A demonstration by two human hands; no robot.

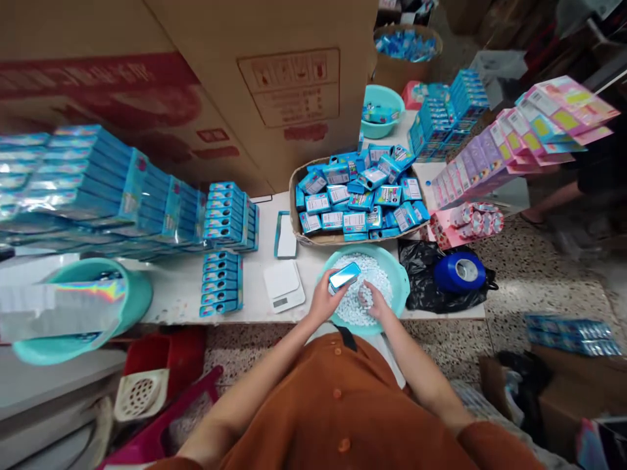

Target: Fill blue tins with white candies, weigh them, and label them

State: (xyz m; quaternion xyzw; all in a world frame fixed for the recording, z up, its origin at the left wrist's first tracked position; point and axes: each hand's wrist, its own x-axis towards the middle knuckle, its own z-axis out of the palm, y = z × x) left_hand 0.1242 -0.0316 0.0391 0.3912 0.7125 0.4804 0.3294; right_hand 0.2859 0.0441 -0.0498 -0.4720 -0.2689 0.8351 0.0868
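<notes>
A turquoise basin [402, 287] full of small white pellets stands at the front edge of the table. My left hand [324, 297] is closed round a small blue box [345, 277] with a pale, shiny face, held over the basin's left side. Down among the white pellets [356, 307], my right hand [376, 301] has its fingertips partly hidden; whether it grips any pellets is too small to tell. Behind the basin, a cardboard tray [313, 240] holds many blue boxes [355, 222].
Left of the basin lie a white scale [284, 284] and stacked blue boxes [220, 284]. A blue tape roll [459, 271] rests on black plastic [416, 261] at the right. Large cartons [196, 78] rise behind; another turquoise basin [140, 297] is far left.
</notes>
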